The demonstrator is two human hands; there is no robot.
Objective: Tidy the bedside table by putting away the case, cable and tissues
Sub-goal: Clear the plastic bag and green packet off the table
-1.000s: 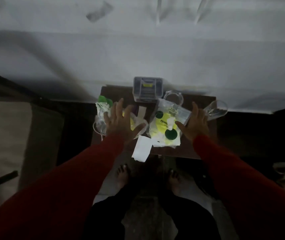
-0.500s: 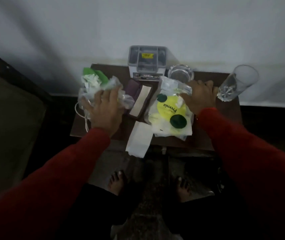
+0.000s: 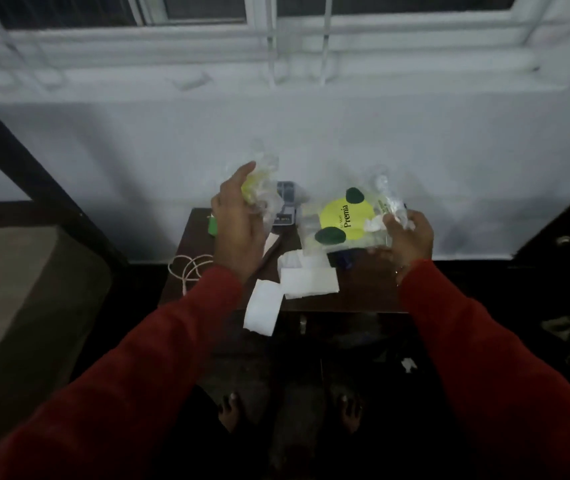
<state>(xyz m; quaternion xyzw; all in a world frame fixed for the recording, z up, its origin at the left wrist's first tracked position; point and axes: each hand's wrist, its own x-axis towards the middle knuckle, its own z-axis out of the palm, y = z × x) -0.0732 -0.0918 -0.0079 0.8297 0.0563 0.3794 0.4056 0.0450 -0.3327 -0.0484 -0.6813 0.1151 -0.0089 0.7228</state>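
The Premia tissue pack [image 3: 344, 221], pinched at its edge by the right hand [image 3: 406, 237] above the desk [image 3: 363, 292], needs support underneath while the left hand [image 3: 238, 220] grips a crumpled pack [image 3: 261, 183].

Dim, bluish light. Pale painted wall [image 3: 311, 133] at twelve o'clock, white-framed barred window [image 3: 276, 15] above. Small dark wooden table [image 3: 356, 292] at centre; beige mattress edge [image 3: 17, 289] at nine o'clock; dark floor [image 3: 294, 393] at six.

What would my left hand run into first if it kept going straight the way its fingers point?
Probably nothing on the table: the left hand, gripping a crumpled clear plastic packet, points up and away toward the pale grey wall. Depth is unclear.
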